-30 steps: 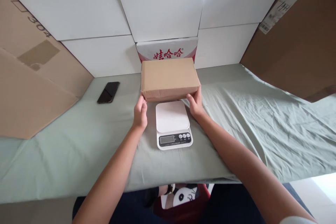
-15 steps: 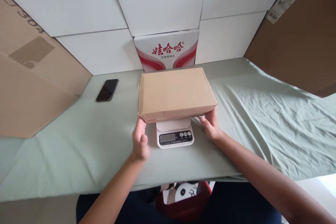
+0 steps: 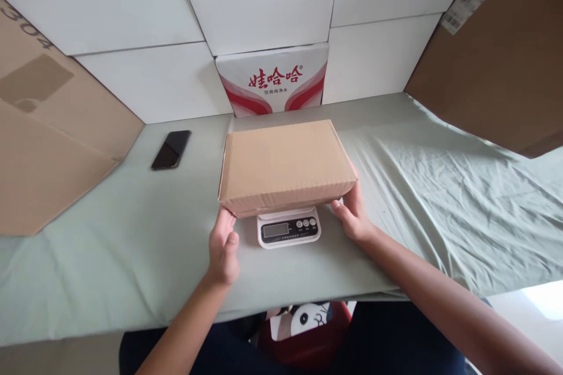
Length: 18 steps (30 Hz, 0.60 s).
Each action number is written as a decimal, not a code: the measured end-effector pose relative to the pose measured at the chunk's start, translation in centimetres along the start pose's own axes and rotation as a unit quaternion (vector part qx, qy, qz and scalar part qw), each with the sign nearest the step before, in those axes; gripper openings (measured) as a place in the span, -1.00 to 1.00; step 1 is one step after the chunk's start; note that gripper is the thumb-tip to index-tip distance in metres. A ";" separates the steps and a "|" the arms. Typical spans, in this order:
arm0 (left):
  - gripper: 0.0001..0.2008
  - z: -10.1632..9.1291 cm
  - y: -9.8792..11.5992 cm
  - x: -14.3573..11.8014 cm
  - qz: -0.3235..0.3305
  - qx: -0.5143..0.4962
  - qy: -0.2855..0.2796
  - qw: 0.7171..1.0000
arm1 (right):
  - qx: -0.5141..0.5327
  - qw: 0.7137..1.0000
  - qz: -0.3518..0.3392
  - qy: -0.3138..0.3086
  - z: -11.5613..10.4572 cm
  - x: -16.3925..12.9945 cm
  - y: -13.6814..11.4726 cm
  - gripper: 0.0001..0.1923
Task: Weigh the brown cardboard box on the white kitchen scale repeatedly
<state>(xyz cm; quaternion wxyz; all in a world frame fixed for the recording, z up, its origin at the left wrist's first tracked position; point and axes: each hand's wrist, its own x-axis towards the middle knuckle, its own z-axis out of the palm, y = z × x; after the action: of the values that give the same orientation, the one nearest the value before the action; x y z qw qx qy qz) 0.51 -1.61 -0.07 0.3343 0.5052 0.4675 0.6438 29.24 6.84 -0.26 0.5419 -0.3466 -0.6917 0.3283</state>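
Observation:
A closed brown cardboard box [image 3: 285, 165] lies over the white kitchen scale [image 3: 288, 229], hiding its platform; only the scale's front panel with dark display and buttons shows. My left hand [image 3: 223, 246] touches the box's near left corner from below. My right hand [image 3: 353, 214] holds the box's near right corner, fingers under the edge. Whether the box rests fully on the scale I cannot tell.
A green wrinkled cloth [image 3: 440, 187] covers the table. A black phone [image 3: 171, 149] lies at the back left. A red and white printed carton [image 3: 272, 79] stands behind the box against white panels. Large cardboard sheets lean at the left [image 3: 48, 146] and right [image 3: 497, 64].
Both hands brought the box from the back of the table toward me and down over the scale, covering its platform.

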 end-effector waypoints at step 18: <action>-0.23 -0.4 -0.1 -0.6 -0.029 0.003 -0.001 1.000 | 0.031 0.999 0.039 0.015 -0.1 0.3 -1.1 -0.29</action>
<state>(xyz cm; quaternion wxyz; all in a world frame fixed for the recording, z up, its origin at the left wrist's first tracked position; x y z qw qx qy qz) 0.30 -2.21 -0.36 0.3520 0.4934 0.4834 0.6317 29.19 6.53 0.82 0.5492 -0.3611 -0.6591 0.3656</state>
